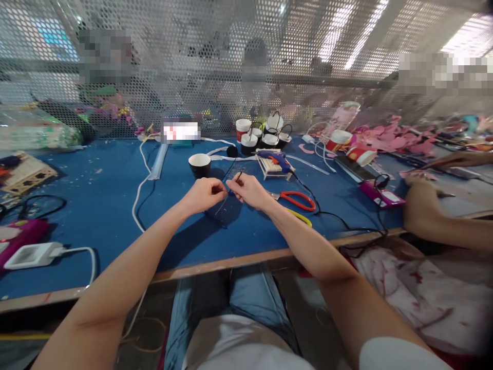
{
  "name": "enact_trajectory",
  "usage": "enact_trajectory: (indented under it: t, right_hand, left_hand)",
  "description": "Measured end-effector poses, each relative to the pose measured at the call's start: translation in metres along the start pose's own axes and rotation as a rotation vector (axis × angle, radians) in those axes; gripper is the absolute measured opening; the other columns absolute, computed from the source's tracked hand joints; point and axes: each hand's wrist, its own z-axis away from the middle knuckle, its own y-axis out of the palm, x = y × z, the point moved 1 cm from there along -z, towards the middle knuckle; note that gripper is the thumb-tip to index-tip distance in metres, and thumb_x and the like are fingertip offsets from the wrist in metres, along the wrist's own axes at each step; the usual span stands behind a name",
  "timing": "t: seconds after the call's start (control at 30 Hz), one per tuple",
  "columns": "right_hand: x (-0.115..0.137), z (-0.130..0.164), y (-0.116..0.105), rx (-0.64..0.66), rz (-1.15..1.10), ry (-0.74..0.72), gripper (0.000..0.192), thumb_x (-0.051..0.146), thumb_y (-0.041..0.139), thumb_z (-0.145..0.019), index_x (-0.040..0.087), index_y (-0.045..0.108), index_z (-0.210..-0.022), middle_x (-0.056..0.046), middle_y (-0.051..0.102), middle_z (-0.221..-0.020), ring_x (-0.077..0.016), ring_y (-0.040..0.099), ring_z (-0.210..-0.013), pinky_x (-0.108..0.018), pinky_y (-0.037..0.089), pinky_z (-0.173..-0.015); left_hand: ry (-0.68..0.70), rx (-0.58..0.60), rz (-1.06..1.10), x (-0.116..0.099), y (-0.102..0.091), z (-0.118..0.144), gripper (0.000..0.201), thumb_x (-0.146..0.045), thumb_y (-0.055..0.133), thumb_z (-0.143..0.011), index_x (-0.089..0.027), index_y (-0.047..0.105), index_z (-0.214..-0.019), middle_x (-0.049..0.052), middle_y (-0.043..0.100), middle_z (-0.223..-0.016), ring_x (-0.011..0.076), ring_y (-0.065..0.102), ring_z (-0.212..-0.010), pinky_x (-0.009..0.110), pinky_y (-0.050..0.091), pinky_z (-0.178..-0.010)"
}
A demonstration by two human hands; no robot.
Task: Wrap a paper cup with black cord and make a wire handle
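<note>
My left hand (204, 194) and my right hand (249, 190) meet above the blue table (103, 205), each pinching an end of a thin black wire (236, 178). The wire sticks up between the fingertips, and a fine strand hangs below toward the table. A black paper cup (200, 165) stands just beyond my left hand. Red-handled scissors (296, 199) lie right of my right hand. A blue glue gun (274, 158) rests on a small wooden stand behind the scissors.
Several black-and-white cups with wire handles (262, 134) cluster at the back. A co-worker's hand (421, 205) works at the right near pink cut-outs (389, 137). White cable (144, 174), a power adapter (33, 255) and a perforated metal screen (231, 61) surround the work area.
</note>
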Motion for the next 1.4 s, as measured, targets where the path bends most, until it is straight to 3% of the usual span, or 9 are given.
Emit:
enact_trajectory:
  t: [0.33, 0.53, 0.77, 0.93, 1.27, 1.4]
  right_hand:
    - [0.000, 0.000, 0.003, -0.120, 0.198, -0.063, 0.026, 0.038, 0.052, -0.080, 0.017, 0.045, -0.066, 0.005, 0.047, -0.049, -0.0067, 0.044, -0.043, -0.020, 0.034, -0.044]
    - [0.000, -0.001, 0.000, 0.050, -0.030, -0.009, 0.028, 0.043, 0.049, -0.083, 0.017, 0.045, -0.073, 0.004, 0.050, -0.055, -0.0067, 0.047, -0.044, -0.019, 0.039, -0.040]
    - [0.003, 0.005, 0.005, 0.265, -0.079, 0.012, 0.026, 0.038, 0.058, -0.077, 0.015, 0.050, -0.070, 0.001, 0.057, -0.062, -0.0057, 0.051, -0.049, -0.018, 0.041, -0.042]
    - [0.003, 0.008, 0.015, 0.231, -0.213, -0.008, 0.020, 0.030, 0.059, -0.077, 0.015, 0.047, -0.070, 0.002, 0.058, -0.061, -0.0055, 0.052, -0.048, -0.018, 0.043, -0.044]
    - [0.007, 0.009, 0.015, 0.219, -0.151, -0.051, 0.025, 0.035, 0.061, -0.075, 0.016, 0.046, -0.069, 0.002, 0.057, -0.059, -0.0064, 0.053, -0.048, -0.018, 0.043, -0.043]
    - [0.008, 0.009, 0.009, 0.227, -0.139, -0.050, 0.027, 0.039, 0.059, -0.076, 0.016, 0.047, -0.070, 0.002, 0.056, -0.060, -0.0070, 0.053, -0.049, -0.019, 0.044, -0.044]
  left_hand:
    - [-0.058, -0.002, 0.063, 0.002, 0.005, -0.005, 0.022, -0.032, 0.055, -0.069, -0.011, 0.062, -0.066, 0.003, 0.061, -0.061, 0.0120, 0.051, -0.057, 0.022, 0.037, -0.052]
    - [-0.097, 0.074, 0.325, 0.004, 0.009, -0.006, 0.021, -0.032, 0.060, -0.068, -0.012, 0.060, -0.063, -0.002, 0.055, -0.057, 0.0086, 0.046, -0.055, 0.021, 0.035, -0.054]
    - [-0.223, -0.155, 0.553, 0.006, 0.008, 0.001, 0.022, -0.035, 0.064, -0.066, -0.014, 0.057, -0.065, -0.004, 0.050, -0.055, 0.0054, 0.037, -0.048, 0.020, 0.030, -0.048]
    - [-0.221, -0.235, 0.630, 0.003, 0.006, 0.006, 0.019, -0.031, 0.065, -0.066, -0.014, 0.058, -0.065, -0.003, 0.051, -0.058, 0.0054, 0.040, -0.050, 0.020, 0.032, -0.050]
    - [-0.237, -0.337, 0.682, -0.001, 0.014, 0.008, 0.017, -0.030, 0.065, -0.066, -0.014, 0.058, -0.066, -0.003, 0.052, -0.059, 0.0056, 0.041, -0.051, 0.021, 0.033, -0.050]
    - [-0.232, -0.324, 0.656, -0.002, 0.010, 0.006, 0.019, -0.031, 0.065, -0.065, -0.014, 0.058, -0.066, -0.003, 0.050, -0.057, 0.0050, 0.038, -0.049, 0.021, 0.029, -0.047]
